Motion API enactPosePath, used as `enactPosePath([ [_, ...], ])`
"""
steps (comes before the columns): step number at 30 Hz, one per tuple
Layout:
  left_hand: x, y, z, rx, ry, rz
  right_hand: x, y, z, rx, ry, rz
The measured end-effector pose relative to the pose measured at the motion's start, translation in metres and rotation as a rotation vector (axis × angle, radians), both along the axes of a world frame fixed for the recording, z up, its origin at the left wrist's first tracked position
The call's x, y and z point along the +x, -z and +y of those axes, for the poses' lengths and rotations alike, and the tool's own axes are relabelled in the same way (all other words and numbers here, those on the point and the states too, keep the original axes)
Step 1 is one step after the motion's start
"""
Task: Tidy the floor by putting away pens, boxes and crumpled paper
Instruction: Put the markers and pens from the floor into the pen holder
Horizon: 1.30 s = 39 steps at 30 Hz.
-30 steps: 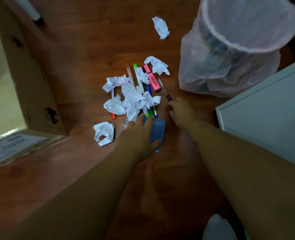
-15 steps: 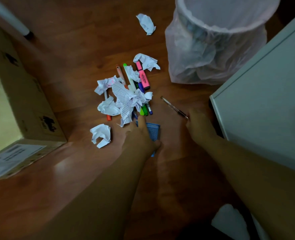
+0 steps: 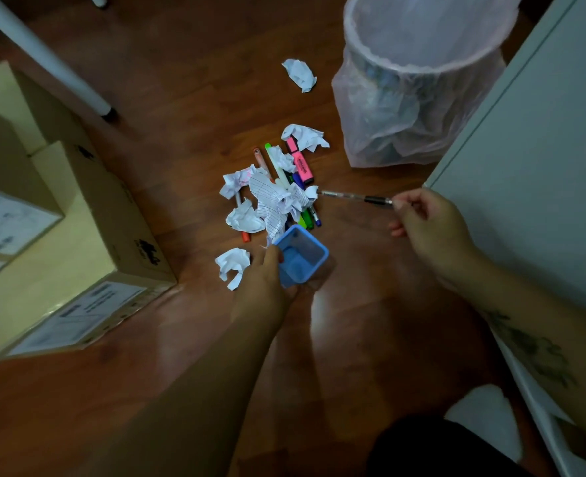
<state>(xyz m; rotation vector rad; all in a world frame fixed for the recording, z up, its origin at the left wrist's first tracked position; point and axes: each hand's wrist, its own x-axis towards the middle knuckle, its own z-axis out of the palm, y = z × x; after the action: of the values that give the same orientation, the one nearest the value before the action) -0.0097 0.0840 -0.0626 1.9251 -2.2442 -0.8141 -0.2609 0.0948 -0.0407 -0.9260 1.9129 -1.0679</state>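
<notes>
My left hand (image 3: 267,280) grips a blue square pen holder (image 3: 300,256), held upright with its mouth facing up. My right hand (image 3: 429,228) pinches the end of a clear ballpoint pen (image 3: 351,197), which points left above the floor. Just beyond the holder lies a heap of crumpled paper (image 3: 278,201) mixed with markers, among them a pink highlighter (image 3: 301,165) and green pens (image 3: 306,218). One paper ball (image 3: 234,265) lies left of my left hand, another paper ball (image 3: 300,74) lies farther off.
A bin lined with a pale plastic bag (image 3: 419,77) stands at the upper right. A white cabinet (image 3: 539,173) fills the right side. Cardboard boxes (image 3: 68,235) sit on the left, with a white furniture leg (image 3: 44,60) behind them. The floor is brown wood.
My left hand has lifted the blue holder off the floor and turned it upright. My right hand has raised the clear pen from the floor.
</notes>
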Motion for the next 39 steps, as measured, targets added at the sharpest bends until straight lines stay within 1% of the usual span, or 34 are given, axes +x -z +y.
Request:
enactPosePath([
  [2, 0.004, -0.001, 0.002, 0.015, -0.017, -0.028, 0.009, -0.020, -0.009, -0.032, -0.063, -0.007],
  [4, 0.007, 0.001, 0.003, 0.028, -0.026, -0.057, 0.020, -0.033, -0.016, -0.033, -0.190, 0.037],
  [7, 0.008, 0.003, 0.002, 0.046, -0.048, -0.084, 0.041, -0.033, -0.026, -0.050, -0.339, 0.066],
  [9, 0.008, 0.004, 0.000, 0.020, -0.047, -0.076, 0.054, -0.027, -0.030, -0.049, -0.433, 0.091],
  [12, 0.007, 0.005, -0.003, 0.017, -0.071, -0.063, 0.066, -0.012, -0.034, 0.015, -0.574, 0.137],
  [16, 0.008, 0.004, -0.008, 0.036, -0.049, -0.069, 0.071, 0.002, -0.040, 0.124, -0.662, 0.222],
  [19, 0.016, 0.001, -0.016, 0.057, -0.027, -0.057, 0.073, -0.002, -0.050, 0.145, -0.613, 0.217],
  [22, 0.034, 0.000, -0.030, 0.040, -0.002, -0.102, 0.075, -0.003, -0.062, 0.187, -0.621, 0.219],
  [24, 0.042, -0.001, -0.043, 0.014, -0.031, -0.148, 0.076, -0.002, -0.070, 0.200, -0.636, 0.165],
  [26, 0.045, -0.003, -0.063, 0.078, -0.115, -0.166, 0.079, -0.001, -0.079, 0.197, -0.651, 0.112],
  [28, 0.046, 0.002, -0.079, 0.168, -0.168, -0.211, 0.081, 0.002, -0.086, 0.186, -0.652, 0.106],
  [29, 0.046, 0.006, -0.085, 0.172, -0.182, -0.230, 0.081, 0.005, -0.089, 0.176, -0.609, 0.098],
  [32, 0.046, 0.022, -0.097, 0.075, -0.226, -0.352, 0.068, 0.025, -0.099, 0.181, -0.415, 0.117],
  [35, 0.039, 0.037, -0.108, 0.150, -0.262, -0.441, 0.052, 0.053, -0.108, 0.321, -0.355, 0.196],
  [39, 0.030, 0.056, -0.118, 0.212, -0.369, -0.387, 0.042, 0.080, -0.115, 0.447, -0.341, 0.262],
])
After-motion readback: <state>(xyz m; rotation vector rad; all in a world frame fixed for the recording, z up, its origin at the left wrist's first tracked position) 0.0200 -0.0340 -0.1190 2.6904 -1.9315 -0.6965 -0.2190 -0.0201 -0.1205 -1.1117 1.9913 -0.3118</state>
